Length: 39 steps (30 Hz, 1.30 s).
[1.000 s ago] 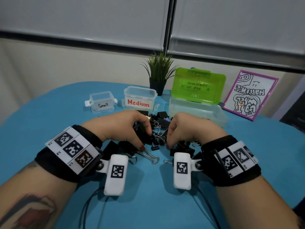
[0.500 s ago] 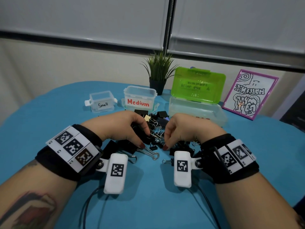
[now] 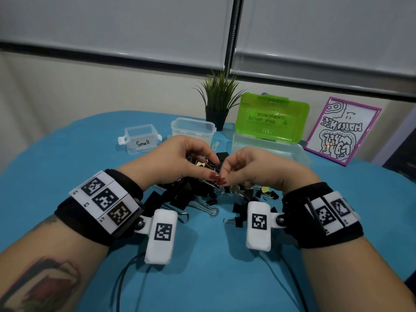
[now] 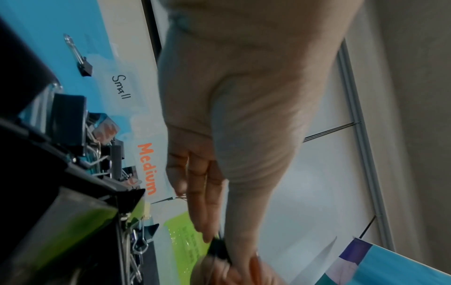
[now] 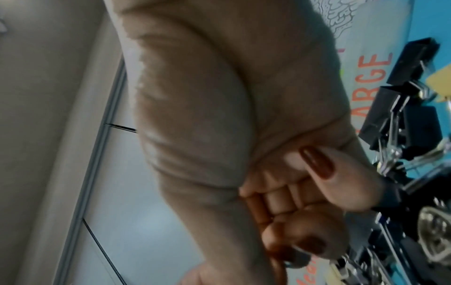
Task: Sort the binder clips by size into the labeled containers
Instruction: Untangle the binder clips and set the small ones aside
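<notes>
Both hands lifted over the clip pile, a clip pinched between them

The left hand (image 3: 186,161) pinches a small black binder clip (image 4: 218,248) in its fingers above the heap of binder clips (image 3: 193,194) on the desk (image 3: 67,154); the right hand (image 3: 254,170) curls its fingers beside it, its hold unclear. The Small container (image 3: 140,138) waits at 11 o'clock, likely its destination.

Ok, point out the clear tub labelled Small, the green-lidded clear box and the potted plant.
Clear plastic tub labelled Small (image 3: 141,138), head view, on its front wall.
Green-lidded clear box (image 3: 271,119), head view, on the raised green lid.
Potted plant (image 3: 216,115), head view, on its dark pot.
</notes>
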Motion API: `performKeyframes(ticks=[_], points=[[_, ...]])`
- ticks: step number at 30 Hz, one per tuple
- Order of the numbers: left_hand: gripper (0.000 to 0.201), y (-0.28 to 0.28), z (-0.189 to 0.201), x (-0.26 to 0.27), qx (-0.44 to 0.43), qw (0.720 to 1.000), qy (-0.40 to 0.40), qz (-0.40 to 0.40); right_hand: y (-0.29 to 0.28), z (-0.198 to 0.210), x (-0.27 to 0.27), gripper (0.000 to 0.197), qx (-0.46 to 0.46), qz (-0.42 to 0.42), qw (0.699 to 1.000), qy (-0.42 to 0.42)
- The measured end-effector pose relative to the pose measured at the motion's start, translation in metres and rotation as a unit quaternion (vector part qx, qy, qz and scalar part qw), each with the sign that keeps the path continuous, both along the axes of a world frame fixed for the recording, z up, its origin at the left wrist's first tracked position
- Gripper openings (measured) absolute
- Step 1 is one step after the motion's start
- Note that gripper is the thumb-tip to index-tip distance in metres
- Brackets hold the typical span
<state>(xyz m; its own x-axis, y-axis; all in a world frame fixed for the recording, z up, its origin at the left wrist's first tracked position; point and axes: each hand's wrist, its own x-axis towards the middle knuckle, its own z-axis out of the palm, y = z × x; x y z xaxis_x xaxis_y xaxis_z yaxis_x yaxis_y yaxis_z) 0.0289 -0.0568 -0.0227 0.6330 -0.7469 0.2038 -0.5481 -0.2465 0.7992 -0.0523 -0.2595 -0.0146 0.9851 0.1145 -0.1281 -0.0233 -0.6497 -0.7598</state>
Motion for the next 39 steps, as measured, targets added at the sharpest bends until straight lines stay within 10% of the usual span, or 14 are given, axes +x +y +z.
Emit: performKeyframes(ticks=[6, 12, 39], points=[[0.022, -0.002, 0.002, 0.001, -0.036, 0.999, 0.038, -0.005, 0.007, -0.005, 0.004, 0.008, 0.075, 0.018, 0.997, -0.026], [0.01, 0.002, -0.003, 0.012, 0.028, 0.997, -0.019, 0.075, 0.01, -0.01, 0.007, 0.022, -0.083, 0.038, 0.995, 0.036], [0.014, -0.001, -0.007, 0.011, 0.03, 0.996, 0.045, 0.077, 0.015, -0.013, 0.008, 0.011, -0.131, 0.046, 0.989, 0.058]])
